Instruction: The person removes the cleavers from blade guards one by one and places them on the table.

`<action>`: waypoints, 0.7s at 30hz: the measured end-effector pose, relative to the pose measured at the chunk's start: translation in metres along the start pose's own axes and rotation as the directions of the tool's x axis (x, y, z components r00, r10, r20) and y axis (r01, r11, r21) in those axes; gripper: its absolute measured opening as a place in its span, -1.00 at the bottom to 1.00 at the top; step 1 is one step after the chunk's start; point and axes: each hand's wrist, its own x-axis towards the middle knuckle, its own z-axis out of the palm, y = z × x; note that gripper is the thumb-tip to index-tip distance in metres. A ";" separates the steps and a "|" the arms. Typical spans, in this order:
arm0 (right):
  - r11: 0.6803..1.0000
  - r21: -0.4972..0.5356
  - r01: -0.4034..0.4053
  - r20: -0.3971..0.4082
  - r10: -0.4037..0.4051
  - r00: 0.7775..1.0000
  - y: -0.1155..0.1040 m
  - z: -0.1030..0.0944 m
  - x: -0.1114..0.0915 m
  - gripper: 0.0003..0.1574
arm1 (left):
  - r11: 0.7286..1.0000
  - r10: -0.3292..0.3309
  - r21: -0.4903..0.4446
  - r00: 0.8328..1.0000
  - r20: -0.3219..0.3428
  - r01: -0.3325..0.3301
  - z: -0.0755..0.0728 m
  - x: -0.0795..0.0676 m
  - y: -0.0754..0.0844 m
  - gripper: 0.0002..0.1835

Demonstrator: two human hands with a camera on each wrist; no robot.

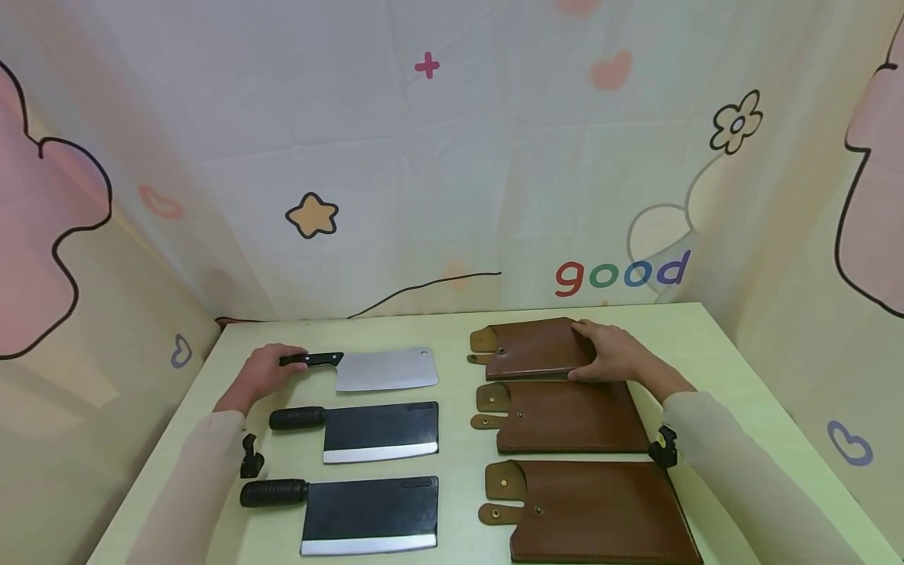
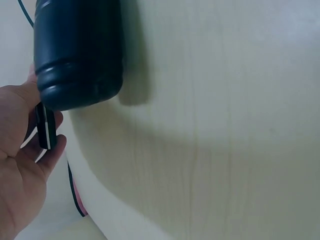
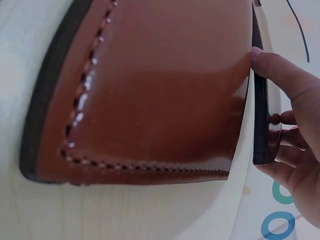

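Note:
At the far left of the table my left hand (image 1: 267, 370) holds the black riveted handle of a silver cleaver (image 1: 387, 369), its blade pointing right. In the left wrist view the thumb and fingers close around the end of that handle (image 2: 47, 127). My right hand (image 1: 616, 353) grips the right end of the rear brown leather knife sheath (image 1: 533, 348). The right wrist view has the thumb on one edge and fingers on the other side of this sheath (image 3: 261, 120). Its olive flap and snap strap face left, toward the cleaver.
Two dark-bladed cleavers with ribbed black handles, a middle one (image 1: 381, 431) and a front one (image 1: 370, 514), lie nearer me on the left. On the right lie a middle sheath (image 1: 572, 417) and a larger front sheath (image 1: 600, 510). A printed curtain (image 1: 452, 173) hangs behind the table.

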 end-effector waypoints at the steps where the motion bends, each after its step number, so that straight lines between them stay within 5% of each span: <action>1: 1.000 0.000 0.002 0.006 -0.002 1.000 0.000 0.000 0.000 0.29 | 1.000 -0.004 0.002 1.000 0.005 0.004 0.001 0.000 0.000 -0.57; 21: 0.998 0.005 0.060 -0.019 -0.059 0.998 0.009 -0.002 -0.003 0.08 | 0.999 -0.045 -0.015 0.998 0.035 0.045 0.006 0.000 -0.001 -0.44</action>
